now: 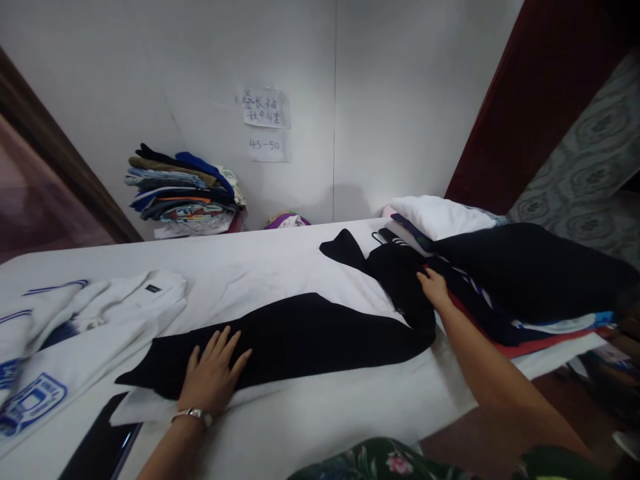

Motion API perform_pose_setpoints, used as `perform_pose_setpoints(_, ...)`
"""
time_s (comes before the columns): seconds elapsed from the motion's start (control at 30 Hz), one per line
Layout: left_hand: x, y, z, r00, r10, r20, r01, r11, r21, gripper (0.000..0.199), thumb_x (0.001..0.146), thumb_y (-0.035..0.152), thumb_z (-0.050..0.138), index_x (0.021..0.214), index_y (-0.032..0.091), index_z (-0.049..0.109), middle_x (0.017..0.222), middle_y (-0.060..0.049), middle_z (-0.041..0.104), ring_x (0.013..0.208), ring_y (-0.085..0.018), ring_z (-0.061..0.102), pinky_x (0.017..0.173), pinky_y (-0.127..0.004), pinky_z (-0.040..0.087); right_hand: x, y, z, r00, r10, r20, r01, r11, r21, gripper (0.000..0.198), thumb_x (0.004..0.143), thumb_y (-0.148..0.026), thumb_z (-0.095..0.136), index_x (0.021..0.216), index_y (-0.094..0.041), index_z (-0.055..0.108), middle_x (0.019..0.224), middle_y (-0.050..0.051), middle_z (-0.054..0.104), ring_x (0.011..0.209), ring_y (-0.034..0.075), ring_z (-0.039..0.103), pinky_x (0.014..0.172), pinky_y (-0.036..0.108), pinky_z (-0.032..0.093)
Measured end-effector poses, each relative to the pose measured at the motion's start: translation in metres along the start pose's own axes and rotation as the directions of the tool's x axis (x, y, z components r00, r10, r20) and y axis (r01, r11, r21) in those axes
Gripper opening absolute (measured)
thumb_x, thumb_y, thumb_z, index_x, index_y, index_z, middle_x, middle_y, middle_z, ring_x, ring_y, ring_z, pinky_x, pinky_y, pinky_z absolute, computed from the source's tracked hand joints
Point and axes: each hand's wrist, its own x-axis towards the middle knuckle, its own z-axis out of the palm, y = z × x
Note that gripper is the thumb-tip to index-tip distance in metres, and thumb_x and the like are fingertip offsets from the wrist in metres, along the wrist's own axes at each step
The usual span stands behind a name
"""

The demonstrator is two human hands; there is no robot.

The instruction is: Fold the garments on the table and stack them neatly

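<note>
A black garment (320,340) stretches across the frame's centre on the white desk (325,413). At lower left, the left hand (214,370) lies flat on it, fingers spread; at centre right, the right hand (434,288) touches its bunched end, grip unclear.

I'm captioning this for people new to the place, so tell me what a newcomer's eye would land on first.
Probably the black cloth stretched across the white table, with the left hand spread flat on its left part and the right hand by its right end. Next might come the tall pile of folded clothes at the back left, and the white clothing with blue print at the left edge.
</note>
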Motion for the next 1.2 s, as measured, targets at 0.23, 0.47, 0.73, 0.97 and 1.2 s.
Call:
perform_pose_setpoints(0.23,-0.002,-0.001,0.002,0.999,0.014,-0.037,-0.014,1.0,0.013,0.054,0.09,0.045,0.036,0.133,0.02,0.056,0.149,-0.011,0.042,0.14,-0.031,0.033,0.111,-0.056,0.025,-0.048,0.036,-0.042,0.975,-0.11,-0.191,0.084,0.987,-0.138,0.054,0.08,-0.044,0.048,0.125,-0.014,0.055,0.108,0.014,0.067,0.096,0.028,0.063,0.084,0.041,0.051)
perform_pose_setpoints(0.47,-0.001,0.0,0.003,0.998,0.0,-0.057,-0.002,1.0,-0.029,0.055,0.088,0.047,0.038,0.132,0.02,0.056,0.148,-0.011,0.044,0.14,-0.031,0.034,0.111,-0.056,0.025,-0.09,-0.025,-0.039,0.846,-0.532,-0.033,0.507,0.823,-0.257,0.053,0.087,-0.039,0.046,0.135,-0.018,0.05,0.135,0.013,0.055,0.125,0.028,0.051,0.104,0.047,0.042)
perform_pose_setpoints(0.73,-0.003,0.004,0.001,0.996,-0.031,-0.082,0.026,0.998,-0.064,0.054,0.087,0.045,0.04,0.133,0.021,0.056,0.148,-0.009,0.044,0.139,-0.029,0.036,0.112,-0.055,0.026,0.005,-0.097,0.093,0.921,-0.186,0.343,0.148,0.98,0.135,0.031,0.079,-0.033,0.057,0.102,-0.017,0.071,0.111,0.009,0.071,0.107,0.023,0.063,0.101,0.038,0.045)
perform_pose_setpoints(0.97,-0.006,0.004,-0.001,0.998,-0.043,-0.05,0.038,0.995,-0.093,0.052,0.088,0.047,0.043,0.133,0.025,0.056,0.149,-0.006,0.042,0.139,-0.031,0.036,0.114,-0.056,0.026,0.07,-0.099,0.179,0.942,0.036,0.333,-0.044,0.999,0.015,0.051,0.078,-0.041,0.062,0.118,-0.009,0.062,0.13,0.019,0.059,0.126,0.03,0.051,0.107,0.043,0.039)
perform_pose_setpoints(1.2,-0.008,0.003,0.004,0.996,-0.062,-0.057,0.056,0.993,-0.104,0.053,0.088,0.051,0.043,0.136,0.03,0.052,0.15,-0.001,0.04,0.14,-0.028,0.035,0.116,-0.054,0.025,0.087,-0.112,0.197,0.897,0.112,0.428,-0.148,0.988,0.051,0.05,0.075,-0.049,0.066,0.106,-0.011,0.066,0.106,0.019,0.07,0.106,0.031,0.063,0.088,0.043,0.052)
